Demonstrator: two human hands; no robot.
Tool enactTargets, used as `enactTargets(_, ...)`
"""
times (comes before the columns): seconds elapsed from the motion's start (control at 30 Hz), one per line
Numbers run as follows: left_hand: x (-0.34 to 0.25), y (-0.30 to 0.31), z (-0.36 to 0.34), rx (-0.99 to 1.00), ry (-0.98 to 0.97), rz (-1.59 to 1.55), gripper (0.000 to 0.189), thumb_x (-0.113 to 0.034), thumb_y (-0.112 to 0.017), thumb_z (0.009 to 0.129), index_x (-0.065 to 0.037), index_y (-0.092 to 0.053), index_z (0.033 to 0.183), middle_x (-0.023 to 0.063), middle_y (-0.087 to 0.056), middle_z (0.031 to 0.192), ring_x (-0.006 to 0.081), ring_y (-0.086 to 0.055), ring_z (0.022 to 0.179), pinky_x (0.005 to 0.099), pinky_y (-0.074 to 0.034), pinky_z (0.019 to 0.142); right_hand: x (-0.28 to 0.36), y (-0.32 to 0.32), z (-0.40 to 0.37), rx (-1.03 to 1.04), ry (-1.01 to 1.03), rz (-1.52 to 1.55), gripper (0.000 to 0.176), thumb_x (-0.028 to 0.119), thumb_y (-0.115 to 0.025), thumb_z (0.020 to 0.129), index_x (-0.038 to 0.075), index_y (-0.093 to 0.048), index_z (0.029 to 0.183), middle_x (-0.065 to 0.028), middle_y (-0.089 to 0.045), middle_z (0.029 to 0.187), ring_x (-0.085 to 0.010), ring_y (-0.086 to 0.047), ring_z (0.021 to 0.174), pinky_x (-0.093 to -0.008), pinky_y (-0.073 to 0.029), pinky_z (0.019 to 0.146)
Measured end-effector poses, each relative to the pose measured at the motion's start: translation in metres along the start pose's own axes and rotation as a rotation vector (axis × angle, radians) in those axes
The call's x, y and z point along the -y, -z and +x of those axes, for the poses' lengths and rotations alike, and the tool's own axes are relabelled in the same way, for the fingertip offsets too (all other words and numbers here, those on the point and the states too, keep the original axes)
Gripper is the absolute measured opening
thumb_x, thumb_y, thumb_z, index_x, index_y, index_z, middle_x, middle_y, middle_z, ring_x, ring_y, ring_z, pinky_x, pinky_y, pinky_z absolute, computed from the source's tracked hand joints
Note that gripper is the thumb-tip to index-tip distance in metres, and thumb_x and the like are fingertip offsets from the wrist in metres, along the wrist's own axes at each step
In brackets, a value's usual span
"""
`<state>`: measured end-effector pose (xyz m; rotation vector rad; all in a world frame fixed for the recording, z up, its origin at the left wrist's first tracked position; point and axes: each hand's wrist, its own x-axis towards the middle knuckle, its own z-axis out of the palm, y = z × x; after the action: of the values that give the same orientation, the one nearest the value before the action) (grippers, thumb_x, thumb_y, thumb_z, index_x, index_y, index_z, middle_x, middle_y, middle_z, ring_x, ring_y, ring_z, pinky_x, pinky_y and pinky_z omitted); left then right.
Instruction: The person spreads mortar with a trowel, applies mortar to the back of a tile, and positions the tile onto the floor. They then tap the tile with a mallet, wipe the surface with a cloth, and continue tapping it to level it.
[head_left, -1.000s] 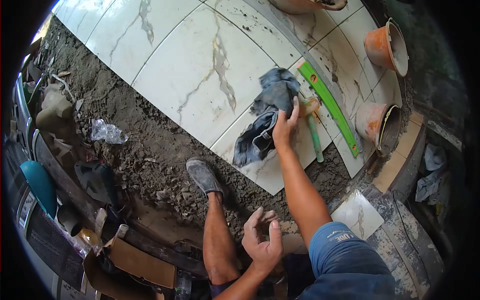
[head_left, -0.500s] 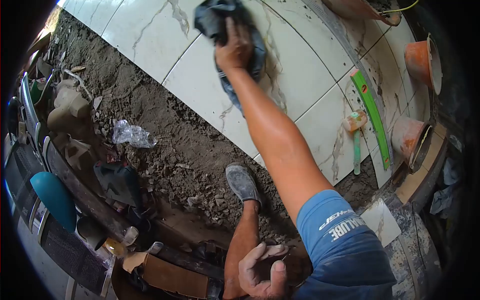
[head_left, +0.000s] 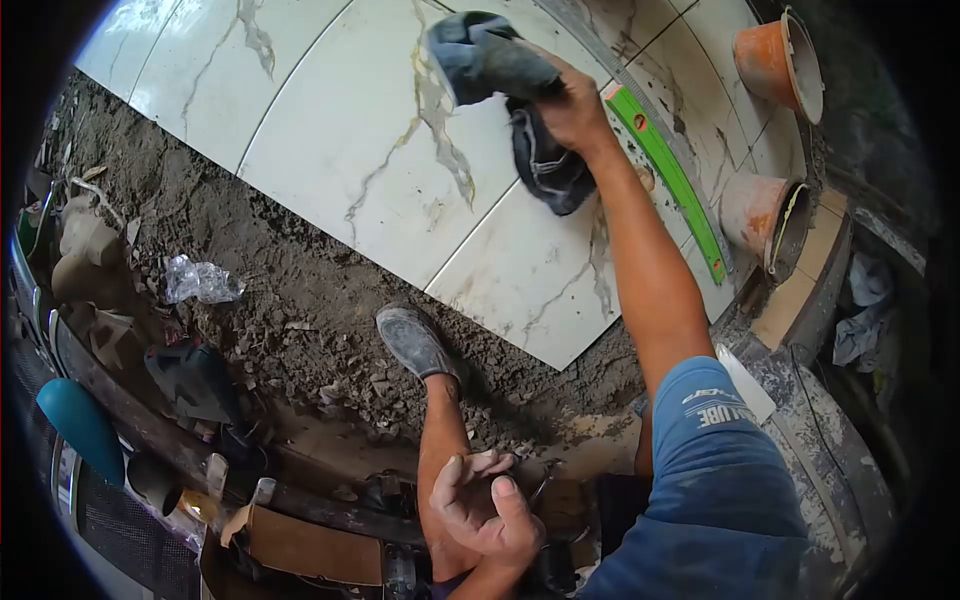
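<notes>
My right hand is closed round a bunched dark blue-grey cloth. Part of this rag hangs below the fingers, over a white marble-patterned tile floor. To the right of that hand lies a green spirit level, alongside a long grey straightedge. Behind my right forearm only a bit of a mallet head shows. Near my leg, my left hand is raised off the floor, its fingers loosely bent and apart from the thumb, with nothing visible in it.
Two orange buckets stand on the right side. Rough grey mortar and soil border the tiles, with my shoe on them. A crumpled clear plastic piece, a dark power-tool-like object and metal chairs are at the left.
My right hand has moved right and nearer across the tiles, and the rag now hangs bunched from it. The view has shifted to the right. My left hand stays loosely bent.
</notes>
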<state>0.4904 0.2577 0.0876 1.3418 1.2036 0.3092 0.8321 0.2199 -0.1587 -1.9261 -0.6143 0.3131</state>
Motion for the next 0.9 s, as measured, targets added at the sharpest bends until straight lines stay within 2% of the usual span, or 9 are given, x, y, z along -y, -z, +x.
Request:
enactTargets(0.07,0.003,-0.005,-0.011,0.046,0.025,-0.021,0.043,-0.01,-0.052,0.094,0.005,-0.036,0.131,0.0155,-0.056,0.107,0.0188,-0.058,0.089,0.0304,-0.05,0.082,-0.057,0.026,-0.038,-0.099,-0.083,-0.318,0.046,0.005,-0.062,0.079,0.014,-0.061,0.125,-0.0163,-0.065,0.117,-0.0306,-0.064,0.107,-0.032,-0.048,0.095)
enactTargets(0.2,0.017,-0.018,-0.03,0.117,-0.024,0.038,0.043,-0.009,-0.051,0.094,0.003,-0.036,0.131,0.0148,-0.056,0.107,0.0184,-0.058,0.09,0.0308,-0.051,0.083,-0.059,-0.057,-0.128,-0.184,-0.139,-0.493,0.061,0.012,-0.065,0.076,0.027,-0.052,0.134,-0.0123,-0.063,0.118,-0.0301,-0.058,0.113,-0.0602,-0.031,0.104)
enactTargets(0.33,0.044,-0.029,-0.048,0.14,-0.071,0.058,0.041,-0.004,-0.051,0.093,0.002,-0.036,0.131,0.0146,-0.056,0.108,0.0185,-0.059,0.093,0.032,-0.051,0.086,0.018,-0.155,-0.249,0.295,-0.251,-0.215,0.073,0.003,-0.067,0.071,0.031,-0.05,0.137,-0.0117,-0.06,0.127,-0.0274,-0.053,0.124,-0.0539,-0.026,0.11)
enactTargets(0.4,0.054,-0.031,-0.057,0.132,-0.097,0.103,0.041,-0.004,-0.051,0.093,0.003,-0.037,0.131,0.0146,-0.057,0.108,0.0184,-0.059,0.093,0.032,-0.052,0.086,0.052,-0.164,-0.274,0.646,-0.572,0.131,0.065,0.001,-0.061,0.072,0.026,-0.057,0.132,-0.0129,-0.061,0.128,-0.0313,-0.057,0.118,-0.0405,-0.041,0.103)
enactTargets(0.43,0.06,-0.034,-0.06,0.135,-0.12,0.137,0.041,-0.003,-0.051,0.093,0.003,-0.037,0.13,0.0146,-0.057,0.108,0.0183,-0.059,0.093,0.032,-0.052,0.086,0.065,-0.159,-0.278,0.561,-0.601,0.156,0.059,0.0,-0.06,0.072,0.021,-0.06,0.128,-0.0144,-0.063,0.123,-0.0337,-0.059,0.113,-0.0342,-0.047,0.097)
enactTargets(0.57,0.072,-0.042,-0.077,0.162,-0.136,0.083,0.038,-0.002,-0.053,0.092,0.003,-0.041,0.128,0.0141,-0.057,0.108,0.0174,-0.059,0.094,0.0307,-0.052,0.085,0.077,-0.057,-0.25,0.178,-0.556,0.52,0.04,0.002,-0.056,0.077,0.004,-0.064,0.116,-0.0232,-0.067,0.105,-0.0373,-0.064,0.101,-0.0368,-0.05,0.088)
enactTargets(0.63,0.073,-0.043,-0.082,0.183,-0.123,0.097,0.038,-0.002,-0.052,0.092,0.003,-0.041,0.128,0.014,-0.058,0.108,0.017,-0.059,0.093,0.0301,-0.052,0.084,0.069,0.001,-0.206,0.075,-0.405,0.196,0.036,0.004,-0.056,0.078,0.001,-0.063,0.113,-0.0262,-0.066,0.1,-0.0377,-0.065,0.099,-0.0379,-0.051,0.086)
enactTargets(0.77,0.079,-0.043,-0.083,0.195,-0.115,0.12,0.038,-0.001,-0.052,0.092,0.004,-0.041,0.128,0.0136,-0.058,0.106,0.0162,-0.059,0.092,0.0291,-0.052,0.082,-0.013,0.035,-0.129,-0.058,-0.205,-0.329,0.052,0.007,-0.056,0.083,0.019,-0.053,0.134,-0.0207,-0.056,0.128,-0.0391,-0.055,0.113,-0.0388,-0.046,0.095)
enactTargets(0.9,0.083,-0.045,-0.083,0.193,-0.106,0.143,0.038,-0.001,-0.052,0.091,0.004,-0.041,0.128,0.0135,-0.058,0.105,0.0163,-0.059,0.092,0.0291,-0.052,0.082,-0.037,-0.009,-0.158,-0.006,-0.204,-0.637,0.063,0.008,-0.067,0.077,0.031,-0.052,0.134,-0.0143,-0.056,0.129,-0.0355,-0.053,0.113,-0.0409,-0.045,0.096)
